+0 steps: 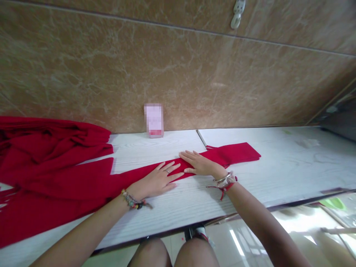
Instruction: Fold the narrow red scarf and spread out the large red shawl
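Two hands flat, fingers spread, pressing red scarf at frame centre | left hand | right hand | scarf lies across white table, bunched upper left

The white table is bare right of the red scarf and along the near edge in front of the left hand and right hand. At the left, bunched red cloth covers the surface. The wall closes the far side; a pink box stands against it, with bare tabletop between box and scarf.
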`<state>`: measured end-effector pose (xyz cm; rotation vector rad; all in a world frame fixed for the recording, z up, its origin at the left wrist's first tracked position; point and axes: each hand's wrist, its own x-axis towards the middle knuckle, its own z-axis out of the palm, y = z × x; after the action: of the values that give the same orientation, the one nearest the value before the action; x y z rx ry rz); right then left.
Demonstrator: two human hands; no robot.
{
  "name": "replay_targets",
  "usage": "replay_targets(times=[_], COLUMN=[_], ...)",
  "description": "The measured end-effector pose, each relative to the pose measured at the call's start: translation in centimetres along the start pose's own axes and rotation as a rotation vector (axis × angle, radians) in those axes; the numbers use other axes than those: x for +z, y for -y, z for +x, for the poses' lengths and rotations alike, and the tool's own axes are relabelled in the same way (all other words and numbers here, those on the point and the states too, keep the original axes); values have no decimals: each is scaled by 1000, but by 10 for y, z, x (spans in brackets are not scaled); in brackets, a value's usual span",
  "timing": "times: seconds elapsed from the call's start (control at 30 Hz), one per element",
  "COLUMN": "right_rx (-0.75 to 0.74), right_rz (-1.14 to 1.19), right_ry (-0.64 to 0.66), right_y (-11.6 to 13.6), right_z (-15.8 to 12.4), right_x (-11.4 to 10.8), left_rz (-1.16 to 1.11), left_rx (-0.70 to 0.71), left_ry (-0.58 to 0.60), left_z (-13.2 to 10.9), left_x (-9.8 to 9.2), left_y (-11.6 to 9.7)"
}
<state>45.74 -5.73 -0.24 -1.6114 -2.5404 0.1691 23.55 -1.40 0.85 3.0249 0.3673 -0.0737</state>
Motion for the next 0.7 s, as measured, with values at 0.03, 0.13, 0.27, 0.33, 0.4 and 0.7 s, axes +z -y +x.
replay_targets(times=[0.03, 0.13, 0.27, 0.33, 0.4, 0.7], right_rx=[6, 46, 118, 129, 118, 151], right_rz=[1, 3, -64, -109, -138, -93], right_ry=[8, 21, -22, -47, -75, -154], right_y=[0, -5, -14, -16, -17, -11], right_z=[0, -2, -6, -7, -8, -13], right_x=[-1, -7, -8, -5, -1, 0], left_rz=[-8, -29, -67, -94, -118, -147], left_rx=[-5, -39, -51, -51, -87, -192], left_ry=[26, 86, 125, 134, 148, 206], left_z=[-2, -6, -6, -7, -9, -18], left_x=[1, -4, -11, -13, -14, -13], left_y=[1, 2, 0, 0, -1, -2])
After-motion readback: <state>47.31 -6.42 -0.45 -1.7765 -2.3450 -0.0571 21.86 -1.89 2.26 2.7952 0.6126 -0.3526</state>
